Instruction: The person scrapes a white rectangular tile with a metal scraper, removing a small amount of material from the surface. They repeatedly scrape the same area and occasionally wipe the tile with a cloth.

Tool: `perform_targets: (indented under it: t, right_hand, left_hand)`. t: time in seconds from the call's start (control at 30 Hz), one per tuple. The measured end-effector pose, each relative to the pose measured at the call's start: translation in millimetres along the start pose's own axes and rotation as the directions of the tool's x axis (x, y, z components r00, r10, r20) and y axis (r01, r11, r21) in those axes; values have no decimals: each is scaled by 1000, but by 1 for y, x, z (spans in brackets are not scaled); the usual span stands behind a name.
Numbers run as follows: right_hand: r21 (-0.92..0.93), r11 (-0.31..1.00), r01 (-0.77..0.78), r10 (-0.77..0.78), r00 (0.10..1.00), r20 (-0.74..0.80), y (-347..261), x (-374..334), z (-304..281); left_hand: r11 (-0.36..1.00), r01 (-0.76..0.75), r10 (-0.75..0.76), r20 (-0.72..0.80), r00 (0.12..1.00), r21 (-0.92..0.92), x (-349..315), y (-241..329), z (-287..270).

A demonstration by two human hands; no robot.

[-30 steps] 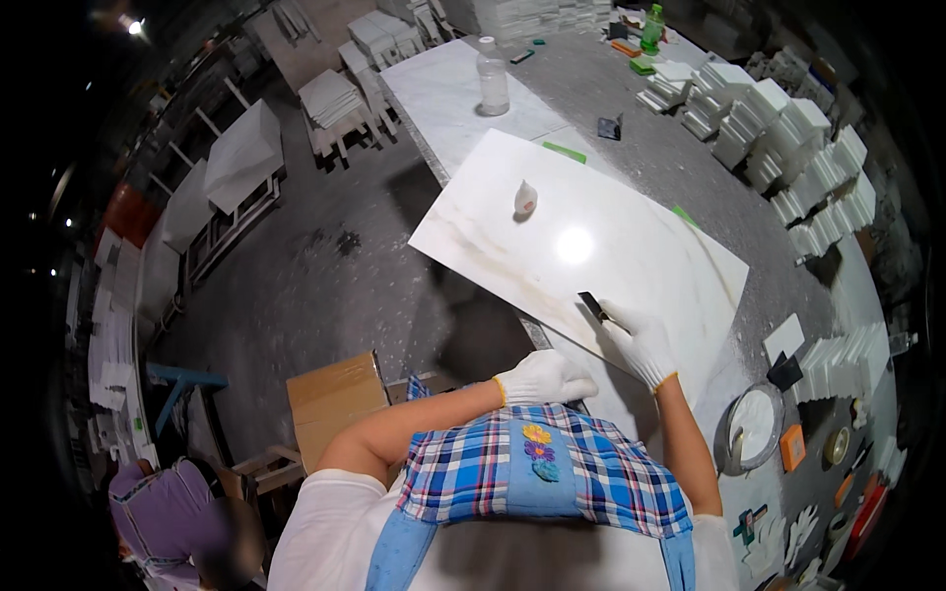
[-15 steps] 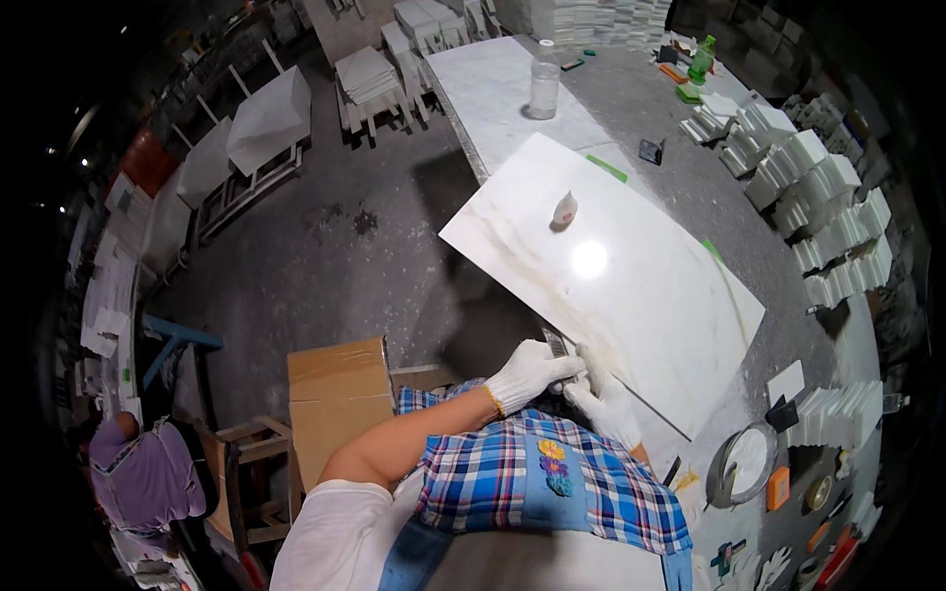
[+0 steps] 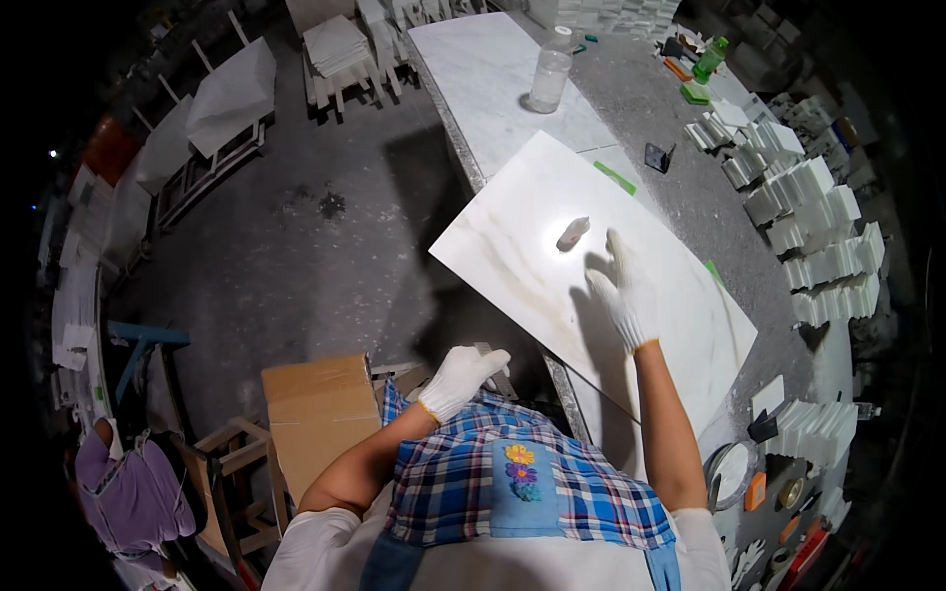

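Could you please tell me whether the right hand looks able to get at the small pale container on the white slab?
Probably yes: the right hand is over the white slab with fingers spread, close beside the small pale container, and nothing visible stands between them.

One squeeze bottle [image 3: 573, 234], one carton [image 3: 325, 424], two green strips [image 3: 615, 177]

Gloved R hand [image 3: 623, 286] is spread over slab [image 3: 503, 231] nr sm. bottle [image 3: 574, 233], gloved L hand [image 3: 459, 380] grips flat grey item [image 3: 504, 384] by apron [image 3: 443, 481], & tiles [image 3: 808, 190] stacked far R.
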State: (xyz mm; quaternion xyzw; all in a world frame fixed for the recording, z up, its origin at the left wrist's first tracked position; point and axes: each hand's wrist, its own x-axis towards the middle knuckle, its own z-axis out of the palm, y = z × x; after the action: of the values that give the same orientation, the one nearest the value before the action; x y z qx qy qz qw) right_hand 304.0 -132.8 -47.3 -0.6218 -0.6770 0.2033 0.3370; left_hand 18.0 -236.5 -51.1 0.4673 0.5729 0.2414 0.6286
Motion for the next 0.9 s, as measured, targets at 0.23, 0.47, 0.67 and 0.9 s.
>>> perform_targets:
  t: [0.23,0.47,0.67,0.9]
  right_hand:
    - [-99,993,70,-62,994,85,-5,59,23]
    - [231,916,-328,304,943,134,-40,29,1]
    - [326,818,-473,464,879,109,-35,-70,-9]
    - [150,815,-560,550,829,106,-53,-108,12]
  left_hand:
    - [996,31,-35,40,999,83,18,-6,-44]
    - [998,48,-45,71,996,-46,32,-11,-59]
    - [997,52,-46,96,994,-63,47,-12,-54]
    - [996,82,-84,143,986,16,57,-6,-49]
